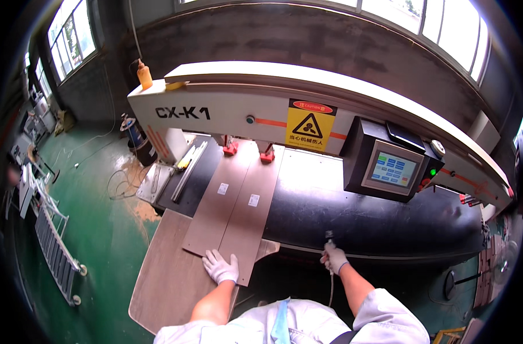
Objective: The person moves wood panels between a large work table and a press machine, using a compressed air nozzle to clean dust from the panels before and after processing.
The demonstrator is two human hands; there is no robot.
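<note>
Two brown panels (211, 207) (245, 229) lie side by side under the machine's beam, each with a white label. My left hand (220, 266), in a white glove, rests flat on their near end with its fingers spread. Gripped in my gloved right hand (334, 258) is an air gun (329, 236), its dark end pointing away from me over the front edge of the black bed. A thin hose (331, 289) hangs from it. Red pressing feet (267, 156) stand at the panels' far part, beneath the beam.
A wooden side table (164, 281) supports the panels at the near left. The black machine bed (319, 200) extends right under a white beam (215, 109) carrying a control screen (392, 167). Metal strips (189, 172) lie left of the panels. A wheeled step ladder (55, 246) stands at far left.
</note>
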